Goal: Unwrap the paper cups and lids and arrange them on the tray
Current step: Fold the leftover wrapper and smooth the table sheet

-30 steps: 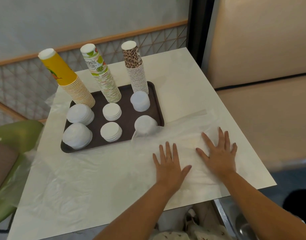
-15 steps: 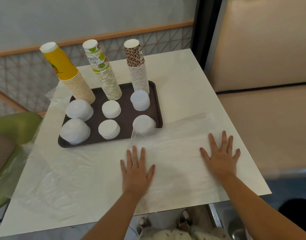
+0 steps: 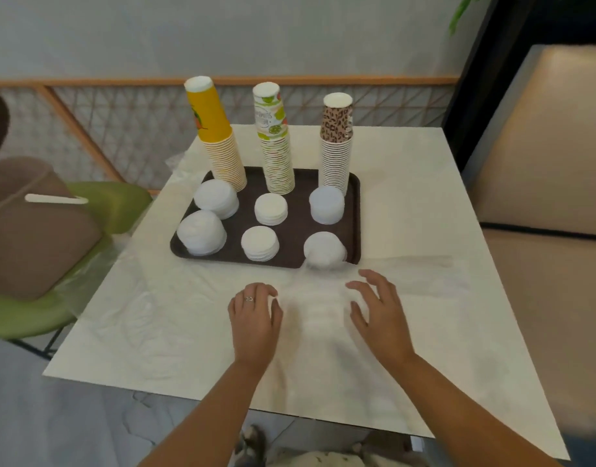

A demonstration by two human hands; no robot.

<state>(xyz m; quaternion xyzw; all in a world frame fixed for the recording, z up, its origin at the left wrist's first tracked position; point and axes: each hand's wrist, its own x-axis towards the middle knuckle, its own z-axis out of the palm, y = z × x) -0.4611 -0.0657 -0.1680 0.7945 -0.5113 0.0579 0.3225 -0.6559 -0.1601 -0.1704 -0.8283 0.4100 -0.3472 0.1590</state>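
Cups and lids look sorted on the tray [image 3: 353,197], so leftover plastic wrap [image 3: 310,318] is being bunched between both curled hands, left hand [image 3: 254,313], right hand [image 3: 377,310]; clearing it's probably next.

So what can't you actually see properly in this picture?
Head view only:
- Plastic wrap between the hands: motion-blurred, so the grip is unclear.
- Nearest right lid stack: veiled by the wrap.
- Lettering on the middle cup stack: too small.
- Brown bag: cut off at the left edge.

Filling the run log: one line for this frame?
cups, lids on tray | left hand, right hand gathering plastic wrap
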